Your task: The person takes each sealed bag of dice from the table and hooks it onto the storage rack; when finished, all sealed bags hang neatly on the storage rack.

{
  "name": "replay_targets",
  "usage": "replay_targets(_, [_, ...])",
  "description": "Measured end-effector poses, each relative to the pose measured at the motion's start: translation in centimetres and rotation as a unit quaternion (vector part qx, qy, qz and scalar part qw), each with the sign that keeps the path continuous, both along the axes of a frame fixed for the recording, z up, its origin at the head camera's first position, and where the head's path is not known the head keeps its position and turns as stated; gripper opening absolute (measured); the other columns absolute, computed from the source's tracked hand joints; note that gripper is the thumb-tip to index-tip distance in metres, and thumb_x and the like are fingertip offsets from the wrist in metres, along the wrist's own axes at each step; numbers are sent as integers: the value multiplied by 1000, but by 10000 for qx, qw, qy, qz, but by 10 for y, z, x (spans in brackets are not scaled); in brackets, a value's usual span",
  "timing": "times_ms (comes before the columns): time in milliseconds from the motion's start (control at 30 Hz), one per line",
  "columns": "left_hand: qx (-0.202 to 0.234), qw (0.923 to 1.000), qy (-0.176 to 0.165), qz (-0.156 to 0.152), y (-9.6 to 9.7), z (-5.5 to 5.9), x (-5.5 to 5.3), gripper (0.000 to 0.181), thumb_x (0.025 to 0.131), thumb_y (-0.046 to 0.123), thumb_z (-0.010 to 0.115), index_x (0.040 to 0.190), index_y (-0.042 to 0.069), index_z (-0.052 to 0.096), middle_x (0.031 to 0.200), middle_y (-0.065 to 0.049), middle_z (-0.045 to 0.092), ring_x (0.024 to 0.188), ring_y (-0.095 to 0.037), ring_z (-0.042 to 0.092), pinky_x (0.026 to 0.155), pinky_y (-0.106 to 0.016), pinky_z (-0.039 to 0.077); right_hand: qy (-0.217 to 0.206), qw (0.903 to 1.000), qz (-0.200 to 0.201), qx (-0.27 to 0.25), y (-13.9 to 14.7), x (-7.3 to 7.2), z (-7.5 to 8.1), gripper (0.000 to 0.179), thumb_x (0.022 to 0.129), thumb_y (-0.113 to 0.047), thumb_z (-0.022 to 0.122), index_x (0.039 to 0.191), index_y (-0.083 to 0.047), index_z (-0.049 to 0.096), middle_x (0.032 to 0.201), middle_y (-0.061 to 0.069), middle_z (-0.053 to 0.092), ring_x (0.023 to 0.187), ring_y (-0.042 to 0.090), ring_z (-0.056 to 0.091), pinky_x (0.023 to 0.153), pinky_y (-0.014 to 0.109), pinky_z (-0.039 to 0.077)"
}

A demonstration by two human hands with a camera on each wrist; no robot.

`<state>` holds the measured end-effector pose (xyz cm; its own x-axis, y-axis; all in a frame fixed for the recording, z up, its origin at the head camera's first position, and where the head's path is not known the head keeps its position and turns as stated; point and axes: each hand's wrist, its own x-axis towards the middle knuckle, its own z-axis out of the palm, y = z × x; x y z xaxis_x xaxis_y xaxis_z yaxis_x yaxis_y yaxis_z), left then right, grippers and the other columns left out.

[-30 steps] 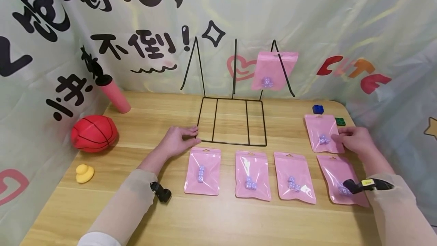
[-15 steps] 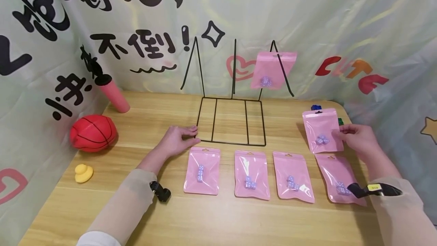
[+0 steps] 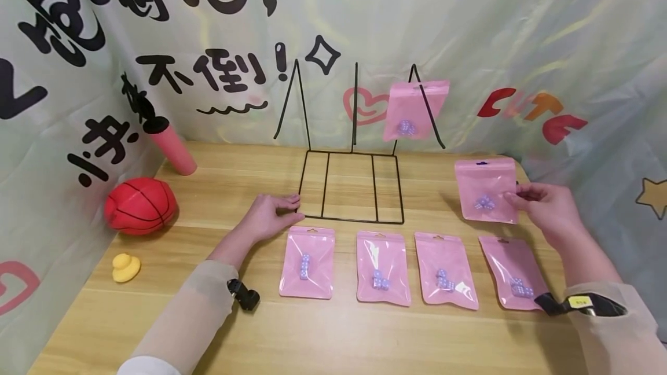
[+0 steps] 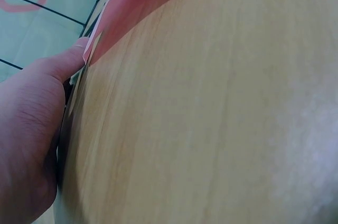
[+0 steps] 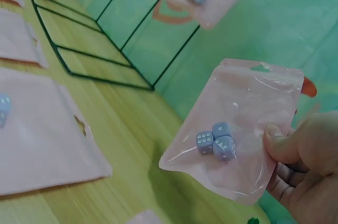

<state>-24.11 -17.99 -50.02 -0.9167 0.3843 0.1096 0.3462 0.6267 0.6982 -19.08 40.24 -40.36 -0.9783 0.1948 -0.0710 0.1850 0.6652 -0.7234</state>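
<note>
My right hand (image 3: 549, 207) pinches the right edge of a pink zip-lock bag (image 3: 486, 190), thumb in front. The bag hangs upright above the table and casts a shadow; several lilac dice (image 5: 217, 142) show through it in the right wrist view. My left hand (image 3: 271, 213) holds the front left corner of a black wire display rack (image 3: 351, 221), with thumb and fingers at the wire. Another pink bag with dice (image 3: 411, 110) hangs on the rack's right hook. In the left wrist view, the left thumb (image 4: 71, 60) is beside a bag's edge.
Several pink dice bags lie in a row before the rack, from the left bag (image 3: 319, 279) to the right one (image 3: 508, 265). At left are a red toy basketball (image 3: 140, 206), a yellow duck (image 3: 126, 268) and a pink cylinder (image 3: 176, 148). A printed cloth (image 3: 500, 33) stands behind.
My right hand has lifted the pink bag off the table's right side, raising it and moving it slightly left; it now covers the blue block. My left hand stays at the rack's corner.
</note>
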Motion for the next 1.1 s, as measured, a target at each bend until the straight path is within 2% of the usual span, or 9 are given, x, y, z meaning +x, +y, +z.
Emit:
replay_targets(100, [-8, 10000, -5, 5, 0, 1, 0, 40, 94, 37, 84, 123, 10, 77, 140, 0, 66, 135, -27, 59, 121, -47, 38, 107, 9998, 28, -166, -5, 4, 5, 47, 104, -32, 70, 129, 7, 65, 91, -17, 68, 88, 9, 59, 69, 13, 52])
replay_targets(200, [-20, 10000, -2, 10, 1, 1, 0, 40, 94, 37, 84, 123, 10, 77, 140, -1, 66, 134, -27, 60, 120, -46, 38, 172, 9992, 74, -361, -9, 9, 10, 47, 104, -29, 72, 129, 9, 65, 89, -22, 69, 85, 4, 60, 70, 12, 52])
replay_targets(600, [71, 10000, 17, 23, 2, 1, 1, 38, 92, 33, 86, 121, 9, 78, 137, -2, 67, 132, -27, 61, 119, -46, 40, 248, 9969, 149, -732, -35, 31, 35, 41, 102, -31, 73, 126, 3, 68, 94, -17, 73, 91, 6, 60, 76, 8, 50])
replay_targets(800, [85, 9999, 67, 30, 1, 0, 1, 39, 92, 33, 86, 121, 8, 78, 138, -4, 68, 132, -28, 62, 118, -47, 40, 473, 9940, 267, -945, -48, 40, 44, 30, 101, -24, 75, 117, 1, 72, 92, -12, 76, 86, 5, 63, 75, 8, 49])
replay_targets(1000, [80, 9999, 67, 43, 1, -1, 1, 39, 92, 33, 87, 122, 8, 78, 138, -4, 68, 132, -29, 62, 118, -48, 40, 895, 9873, 514, -1210, -60, 48, 49, 13, 99, -11, 76, 108, -2, 77, 88, -8, 77, 78, 4, 66, 74, 9, 52])
replay_targets(1100, [69, 9999, 73, 26, 1, 0, 1, 39, 92, 33, 86, 122, 9, 78, 138, -4, 67, 132, -29, 62, 118, -49, 40, 1002, 9848, 638, -1265, -69, 51, 53, 9, 98, -7, 77, 106, -3, 77, 87, -8, 77, 74, 5, 66, 70, 11, 53])
